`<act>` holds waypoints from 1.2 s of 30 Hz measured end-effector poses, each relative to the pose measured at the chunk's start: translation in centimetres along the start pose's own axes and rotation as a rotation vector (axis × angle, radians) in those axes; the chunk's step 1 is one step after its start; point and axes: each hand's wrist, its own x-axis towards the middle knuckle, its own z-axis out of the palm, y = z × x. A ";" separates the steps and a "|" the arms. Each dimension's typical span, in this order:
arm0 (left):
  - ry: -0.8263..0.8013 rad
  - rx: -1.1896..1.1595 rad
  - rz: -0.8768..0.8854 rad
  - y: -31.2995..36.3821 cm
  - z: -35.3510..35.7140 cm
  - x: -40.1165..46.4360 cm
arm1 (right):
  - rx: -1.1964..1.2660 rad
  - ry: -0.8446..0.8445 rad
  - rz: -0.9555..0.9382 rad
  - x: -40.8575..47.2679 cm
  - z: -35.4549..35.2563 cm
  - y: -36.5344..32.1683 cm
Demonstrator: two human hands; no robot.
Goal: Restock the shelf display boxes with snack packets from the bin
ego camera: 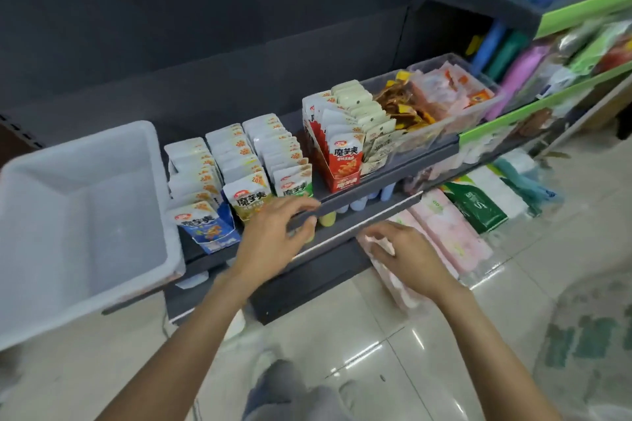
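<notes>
Hands (pixel 273 232) (pixel 400 249) at shelf edge (pixel 386 167) — bin (pixel 68 215) beside

Left hand (pixel 273 232): forearm extended forward, palm down, fingers loosely spread and straight. Right hand (pixel 400 249): forearm extended, palm down, fingers relaxed, lower.

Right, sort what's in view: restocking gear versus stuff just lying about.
Job:
- white bin
- blue box
- yellow box
- green box
- red box
- left hand

Lying about:
- clear tubs
- pink packs
- green bag
- right hand, on pink pack
</notes>
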 end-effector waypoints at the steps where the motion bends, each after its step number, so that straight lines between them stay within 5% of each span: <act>1: 0.023 -0.038 -0.035 0.5 -0.3 1.4 | 0.004 0.007 -0.024 1.1 -1.5 0.7; 7: 0.142 -0.130 -0.179 0.0 -1.5 11.9 | 0.073 0.079 -0.192 12.0 -8.7 3.2; 12: 0.140 0.117 -0.149 -3.5 0.1 19.4 | 0.082 0.118 -0.224 20.6 -10.5 4.6; 17: -0.085 0.498 0.043 -5.6 2.1 25.1 | 0.076 0.065 -0.256 27.1 -11.4 5.6; 21: -0.203 0.630 0.115 -6.2 2.9 26.5 | 0.011 -0.057 -0.336 30.9 -11.3 5.8; 36: -0.174 0.629 0.012 -5.7 2.0 25.5 | -0.187 -0.361 -0.522 36.6 -8.9 4.7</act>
